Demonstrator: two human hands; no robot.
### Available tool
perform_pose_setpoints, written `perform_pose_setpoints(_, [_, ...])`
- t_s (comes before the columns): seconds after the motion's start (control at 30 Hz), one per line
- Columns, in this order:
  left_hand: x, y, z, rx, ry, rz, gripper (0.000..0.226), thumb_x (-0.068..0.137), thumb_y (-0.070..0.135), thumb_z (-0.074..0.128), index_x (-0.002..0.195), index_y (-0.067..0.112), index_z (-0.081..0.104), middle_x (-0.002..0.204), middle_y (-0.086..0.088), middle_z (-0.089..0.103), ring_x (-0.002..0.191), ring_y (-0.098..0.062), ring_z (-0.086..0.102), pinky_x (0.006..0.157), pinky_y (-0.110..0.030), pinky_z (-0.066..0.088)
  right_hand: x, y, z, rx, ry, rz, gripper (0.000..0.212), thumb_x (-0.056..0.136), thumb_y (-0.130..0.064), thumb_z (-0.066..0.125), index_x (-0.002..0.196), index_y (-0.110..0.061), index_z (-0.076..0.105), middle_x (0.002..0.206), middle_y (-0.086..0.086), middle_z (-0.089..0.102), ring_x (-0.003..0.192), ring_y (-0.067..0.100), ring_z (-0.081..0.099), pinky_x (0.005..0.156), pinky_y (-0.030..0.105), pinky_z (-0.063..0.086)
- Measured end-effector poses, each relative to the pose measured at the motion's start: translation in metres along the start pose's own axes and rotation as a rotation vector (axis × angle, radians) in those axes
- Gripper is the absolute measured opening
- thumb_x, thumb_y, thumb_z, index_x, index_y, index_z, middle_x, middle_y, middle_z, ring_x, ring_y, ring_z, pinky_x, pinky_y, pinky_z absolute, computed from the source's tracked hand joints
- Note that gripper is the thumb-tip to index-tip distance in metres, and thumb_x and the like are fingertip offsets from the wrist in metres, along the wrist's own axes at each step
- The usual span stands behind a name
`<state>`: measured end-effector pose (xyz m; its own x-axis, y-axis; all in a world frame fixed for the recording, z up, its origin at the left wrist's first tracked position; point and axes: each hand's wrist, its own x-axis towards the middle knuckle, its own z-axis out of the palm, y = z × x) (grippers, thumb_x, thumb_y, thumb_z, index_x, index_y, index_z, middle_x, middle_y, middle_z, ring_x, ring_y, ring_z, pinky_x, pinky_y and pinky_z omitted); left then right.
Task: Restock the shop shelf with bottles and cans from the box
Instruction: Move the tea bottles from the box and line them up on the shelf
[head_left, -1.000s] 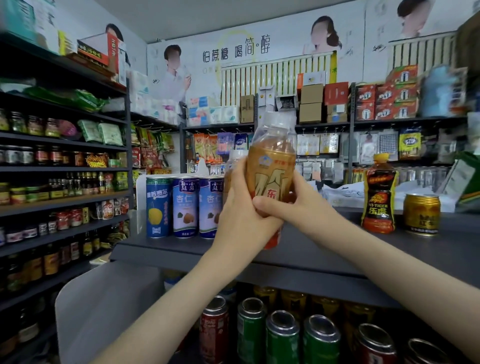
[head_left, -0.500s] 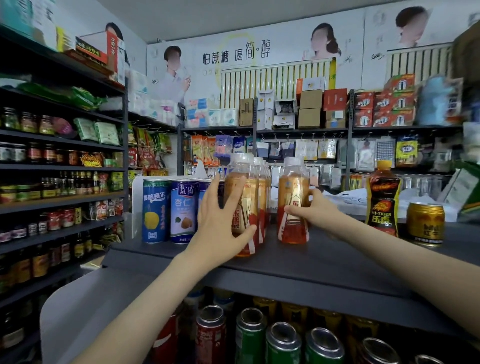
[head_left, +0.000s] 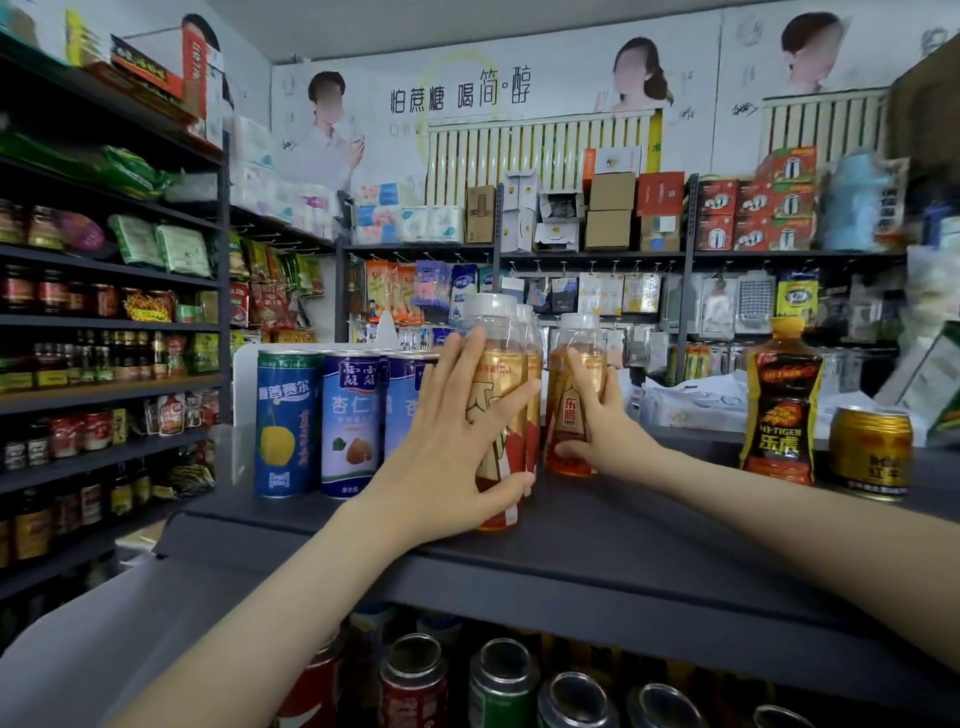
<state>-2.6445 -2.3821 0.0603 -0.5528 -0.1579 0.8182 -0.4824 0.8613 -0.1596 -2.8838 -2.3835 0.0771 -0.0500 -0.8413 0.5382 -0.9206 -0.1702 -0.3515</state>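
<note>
Head-worn wide-angle camera faces forward, close to and slightly above the shelf top (head_left: 623, 525).

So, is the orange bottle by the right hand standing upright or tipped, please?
Upright: the orange bottle stands base down on the shelf, cap on top, the right hand holding its side.
</note>
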Motion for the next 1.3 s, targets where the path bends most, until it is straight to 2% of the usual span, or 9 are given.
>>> perform_pose_setpoints(0.1, [0.000, 0.005, -0.002, -0.075, -0.011, -0.011, 0.074, 0.084, 0.047, 0.054, 0.150, 0.034, 0.023, 0.154, 0.003, -0.034, 0.142, -0.023, -0.030, 0.111, -0.034, -0.006, 0.007, 0.003, -0.001, -0.013, -0.039, 0.024, 0.115, 0.086, -0.009, 0.069, 0.139, -0.050, -0.024, 0.149, 0.027, -0.032, 0.145, 0.037, 0.011, 0.106, 0.039, 0.034])
perform_pose_setpoints(0.2, [-0.003, 0.017, -0.006, -0.155, -0.005, -0.152, 0.091, 0.083, 0.039, 0.065, 0.149, 0.046, 0.004, 0.144, 0.009, -0.048, 0.142, -0.022, -0.030, 0.113, -0.038, 0.015, 0.014, 0.008, -0.001, -0.012, -0.043, 0.040, 0.117, 0.084, -0.010, 0.071, 0.137, -0.053, -0.024, 0.152, 0.027, -0.025, 0.145, 0.040, 0.009, 0.112, 0.043, 0.028])
perform_pose_setpoints(0.33, [-0.007, 0.023, -0.009, -0.183, -0.069, -0.198, 0.093, 0.082, 0.040, 0.069, 0.143, 0.056, 0.001, 0.141, 0.013, -0.050, 0.147, -0.025, 0.012, 0.108, -0.042, 0.039, 0.016, 0.012, -0.002, -0.043, -0.095, 0.052, 0.128, 0.078, -0.010, 0.078, 0.136, -0.051, -0.028, 0.151, 0.025, -0.028, 0.146, 0.038, 0.000, 0.112, 0.043, 0.025])
perform_pose_setpoints(0.43, [-0.009, 0.021, -0.010, -0.195, -0.029, -0.176, 0.091, 0.080, 0.041, 0.071, 0.145, 0.055, 0.008, 0.145, 0.014, -0.046, 0.145, -0.020, 0.017, 0.100, -0.041, 0.047, 0.015, 0.015, 0.001, -0.075, -0.104, 0.058, 0.133, 0.075, -0.011, 0.080, 0.132, -0.053, -0.032, 0.152, 0.024, -0.027, 0.146, 0.038, 0.004, 0.113, 0.042, 0.024])
perform_pose_setpoints(0.6, [-0.008, 0.019, -0.008, -0.186, -0.007, -0.155, 0.091, 0.080, 0.042, 0.072, 0.147, 0.052, 0.012, 0.145, 0.013, -0.045, 0.144, -0.013, 0.002, 0.106, -0.044, 0.041, 0.021, 0.015, 0.007, -0.097, -0.069, 0.094, 0.132, 0.075, -0.010, 0.080, 0.140, -0.048, -0.029, 0.152, 0.029, -0.018, 0.131, 0.039, 0.039, 0.107, 0.039, 0.034])
perform_pose_setpoints(0.73, [-0.007, 0.021, -0.007, -0.159, -0.011, -0.157, 0.089, 0.081, 0.044, 0.070, 0.148, 0.050, 0.012, 0.146, 0.011, -0.045, 0.146, -0.021, 0.006, 0.106, -0.039, 0.041, 0.020, 0.015, 0.005, -0.100, -0.082, 0.098, 0.132, 0.076, -0.009, 0.079, 0.138, -0.050, -0.030, 0.152, 0.028, -0.021, 0.138, 0.040, 0.030, 0.108, 0.041, 0.033])
perform_pose_setpoints(0.83, [-0.007, 0.023, -0.007, -0.149, -0.005, -0.157, 0.088, 0.081, 0.044, 0.069, 0.149, 0.048, 0.013, 0.146, 0.009, -0.045, 0.145, -0.023, 0.010, 0.101, -0.036, 0.042, 0.016, 0.011, 0.003, -0.126, -0.068, 0.110, 0.131, 0.077, -0.008, 0.077, 0.137, -0.052, -0.030, 0.153, 0.025, -0.022, 0.130, 0.040, 0.043, 0.099, 0.037, 0.043])
perform_pose_setpoints(1.03, [-0.006, 0.030, 0.000, -0.165, 0.003, -0.155, 0.087, 0.083, 0.043, 0.066, 0.149, 0.045, 0.010, 0.145, 0.006, -0.047, 0.146, -0.024, 0.003, 0.107, -0.030, 0.028, 0.002, 0.000, -0.004, -0.332, -0.045, 0.135, 0.118, 0.082, -0.017, 0.071, 0.141, -0.046, -0.027, 0.154, 0.012, -0.031, 0.144, 0.041, -0.012, 0.115, 0.056, 0.018])
perform_pose_setpoints(1.3, [-0.011, 0.037, -0.013, -0.123, -0.051, -0.238, 0.087, 0.086, 0.048, 0.062, 0.149, 0.047, 0.001, 0.149, 0.003, -0.041, 0.147, -0.030, -0.011, 0.115, -0.048, 0.021, -0.081, -0.053, -0.039, -0.408, -0.002, -0.021, 0.097, 0.085, -0.021, 0.065, 0.152, -0.033, -0.005, 0.160, 0.008, -0.007, 0.146, 0.030, 0.005, 0.114, 0.050, 0.024])
